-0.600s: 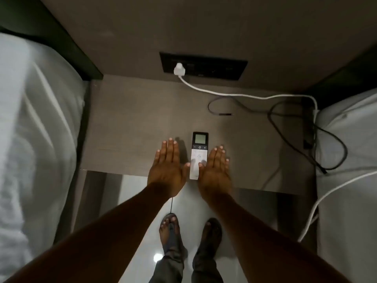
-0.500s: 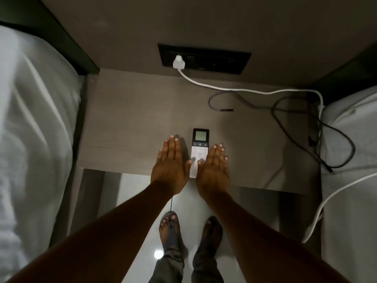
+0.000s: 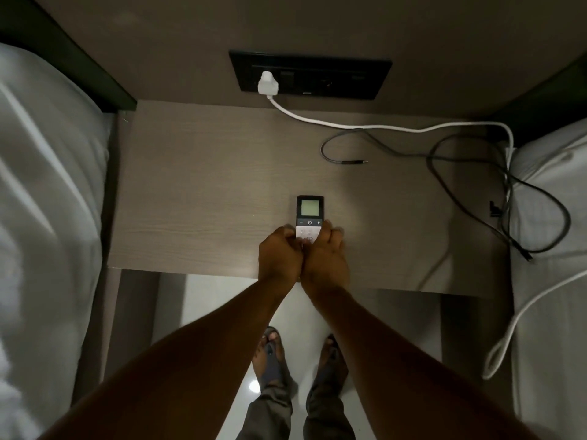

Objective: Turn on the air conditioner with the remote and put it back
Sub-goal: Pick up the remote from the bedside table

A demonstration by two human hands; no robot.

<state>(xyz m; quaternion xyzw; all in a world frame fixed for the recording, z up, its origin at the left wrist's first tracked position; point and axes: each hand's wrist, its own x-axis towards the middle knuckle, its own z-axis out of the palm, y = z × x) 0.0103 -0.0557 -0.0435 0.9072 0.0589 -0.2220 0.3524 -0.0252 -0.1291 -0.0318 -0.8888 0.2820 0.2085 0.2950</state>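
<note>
Two hands: left hand (image 3: 279,252) and right hand (image 3: 324,254) curled around the lower half of the slim black-and-white remote (image 3: 309,217), holding it between them.
Remote: pale screen lit, lying near the front edge of the wood-grain bedside table (image 3: 197,192).

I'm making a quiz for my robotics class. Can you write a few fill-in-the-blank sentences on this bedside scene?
1. Both hands close on the lower end of the ____, which lies on the table.
2. The left hand and right hand touch each other at the ____.
3. The white plug sits in a ____ wall socket panel.
4. The remote's screen end points ____ the person.

Missing words: remote; wrists; black; away from
</note>
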